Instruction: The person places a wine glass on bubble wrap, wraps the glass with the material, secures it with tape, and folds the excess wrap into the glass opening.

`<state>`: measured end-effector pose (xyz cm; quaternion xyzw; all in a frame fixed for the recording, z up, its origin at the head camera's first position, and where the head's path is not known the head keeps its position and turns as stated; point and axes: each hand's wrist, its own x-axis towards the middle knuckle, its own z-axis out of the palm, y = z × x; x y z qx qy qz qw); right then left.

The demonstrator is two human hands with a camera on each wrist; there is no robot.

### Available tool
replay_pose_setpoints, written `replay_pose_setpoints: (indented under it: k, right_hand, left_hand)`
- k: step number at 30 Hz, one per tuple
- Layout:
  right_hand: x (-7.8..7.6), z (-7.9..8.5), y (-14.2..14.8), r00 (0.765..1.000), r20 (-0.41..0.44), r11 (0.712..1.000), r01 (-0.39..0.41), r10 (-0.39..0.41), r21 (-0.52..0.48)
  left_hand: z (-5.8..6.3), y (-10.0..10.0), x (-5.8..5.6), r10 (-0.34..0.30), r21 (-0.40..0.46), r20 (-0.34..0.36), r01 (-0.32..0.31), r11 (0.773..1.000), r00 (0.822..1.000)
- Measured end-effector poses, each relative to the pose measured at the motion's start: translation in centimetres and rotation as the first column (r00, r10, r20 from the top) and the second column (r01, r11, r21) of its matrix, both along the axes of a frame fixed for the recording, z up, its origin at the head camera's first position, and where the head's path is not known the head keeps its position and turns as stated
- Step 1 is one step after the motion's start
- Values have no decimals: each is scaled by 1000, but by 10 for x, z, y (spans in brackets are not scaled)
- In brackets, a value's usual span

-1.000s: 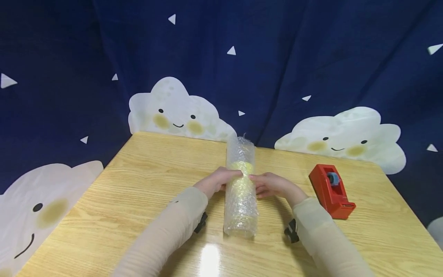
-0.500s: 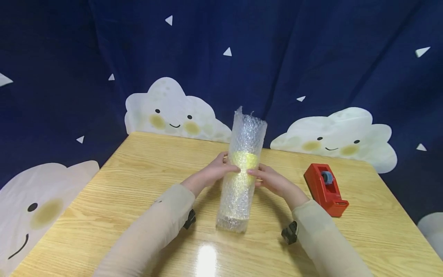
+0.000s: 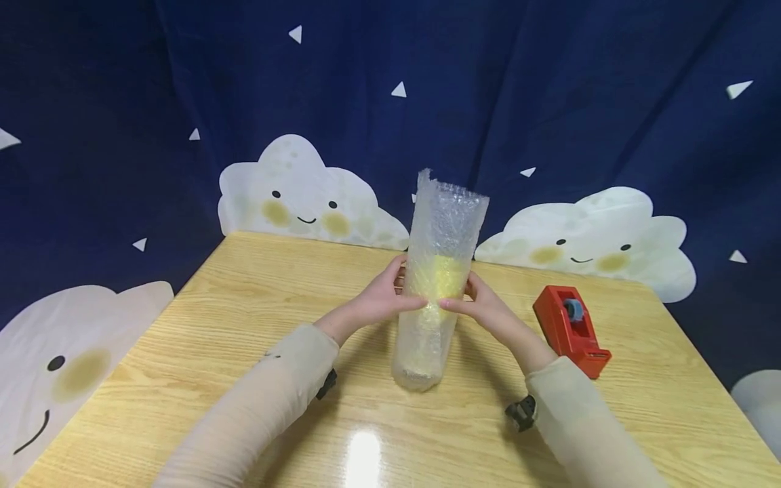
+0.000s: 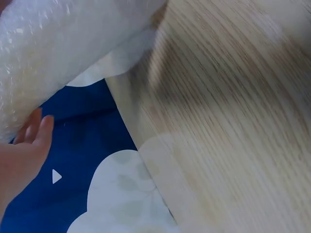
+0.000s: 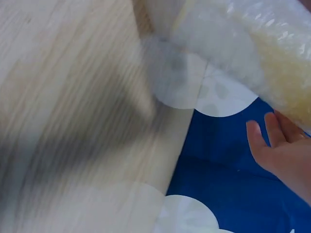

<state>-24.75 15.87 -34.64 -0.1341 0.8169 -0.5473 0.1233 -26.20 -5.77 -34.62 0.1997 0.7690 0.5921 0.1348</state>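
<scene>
A long roll of bubble wrap (image 3: 448,220) with something yellow showing through it stands tilted in the middle of the head view, its top leaning away and to the right. My left hand (image 3: 384,295) grips its left side, thumb across the front and fingers curled behind. From the other side my right hand (image 3: 485,305) holds it the same way, the two thumbs almost meeting. The left wrist view shows the left fingers (image 4: 34,131) against the wrap's underside. In the right wrist view the right fingers (image 5: 274,131) reach behind it.
A red tape dispenser (image 3: 570,332) with a blue roll stands at the right on the wooden table (image 3: 256,291). Behind the table hangs a dark blue curtain (image 3: 348,81) with white clouds. A small black device (image 3: 521,412) sits at the right wrist.
Both hands have raised the bubble-wrap roll from lying on the table to a steep tilt. Its top has risen and swung right, and its lower end has moved up in the head view.
</scene>
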Motion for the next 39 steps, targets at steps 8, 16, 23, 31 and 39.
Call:
replay_pose_setpoints:
  k: [8,16,23,31,39]
  right_hand:
    - [5,7,1,989,-147,998,30,-23,51]
    - [7,-1,0,981,-192,999,6,3,45]
    - [7,-9,2,982,-187,999,2,7,48]
    - [5,-11,5,981,-192,998,3,10,67]
    - [6,-15,8,979,-202,997,4,13,83]
  left_hand:
    - [-2,-1,2,4,-42,-175,-12,999,985]
    - [-10,-3,5,-15,-79,-216,-2,997,976]
    - [-15,0,8,-20,-59,-155,11,998,988]
    - [-9,-3,9,-106,108,-83,114,988,991]
    - [-1,7,9,63,144,66,-72,987,996]
